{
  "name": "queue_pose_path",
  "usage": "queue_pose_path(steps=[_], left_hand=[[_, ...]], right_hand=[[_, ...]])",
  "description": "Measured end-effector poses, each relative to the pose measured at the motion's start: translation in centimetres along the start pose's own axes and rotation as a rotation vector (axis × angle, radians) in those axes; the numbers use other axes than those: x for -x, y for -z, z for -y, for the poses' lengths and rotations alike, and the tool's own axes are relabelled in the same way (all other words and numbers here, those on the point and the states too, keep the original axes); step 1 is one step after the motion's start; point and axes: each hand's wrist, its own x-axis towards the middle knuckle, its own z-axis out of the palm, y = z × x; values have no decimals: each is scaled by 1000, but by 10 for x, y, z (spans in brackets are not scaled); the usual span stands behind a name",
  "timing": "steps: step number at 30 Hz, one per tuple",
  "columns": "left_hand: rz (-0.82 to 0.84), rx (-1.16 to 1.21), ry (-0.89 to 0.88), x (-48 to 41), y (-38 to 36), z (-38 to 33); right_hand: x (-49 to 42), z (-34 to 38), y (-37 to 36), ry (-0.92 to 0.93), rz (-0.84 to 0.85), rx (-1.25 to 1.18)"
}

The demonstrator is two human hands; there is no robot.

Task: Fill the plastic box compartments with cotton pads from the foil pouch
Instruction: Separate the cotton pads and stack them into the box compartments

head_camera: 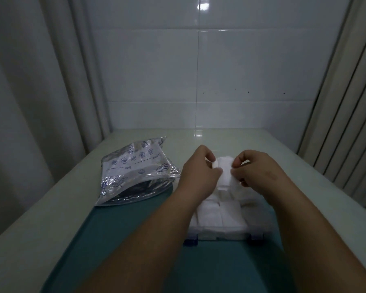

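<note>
Head camera looks down along two bare forearms to the far half of a pale grey bench point(51, 208), where a teal rectangular mat point(114, 240) lies lengthwise under the work. The left hand point(199, 172) and the right hand point(256, 172) are raised side by side just above the far end of a clear plastic compartment box point(222, 237). Between them they hold a soft white cotton pad point(224, 172). The left hand pinches its left edge between thumb and curled fingers. The right hand pinches its right edge between thumb and forefinger, with the other fingers tucked under. Whether it is one pad or a thin stack cannot be told.

The box sits on the mat beneath the wrists, its near wall facing the camera with two dark blue latches point(191, 241) at the corners. The compartments that show are packed with stacked cotton pads point(218, 216) standing in rows. The far compartments are hidden behind the hands.

A crinkled silver foil pouch with blue printed leaf drawings point(135, 172) lies flat to the left of the left hand, near it but apart. It rests partly on the mat and partly on the bare bench, with its dark open mouth turned toward the camera.

A glossy white tiled wall point(199, 81) closes the far side, and pale pleated curtains point(40, 81) hang on both flanks.
</note>
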Motion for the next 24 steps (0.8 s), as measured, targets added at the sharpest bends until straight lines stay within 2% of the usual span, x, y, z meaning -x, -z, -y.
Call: queue_pose_path(steps=[13, 19, 24], left_hand=[[108, -579, -142, 3, -15, 3], [290, -727, -153, -1, -10, 1], [336, -740, -148, -3, -8, 2]], right_hand=[[-5, -4, -12, -127, 193, 331], [-8, 0, -16, -145, 273, 537], [-4, 2, -14, -78, 253, 564]])
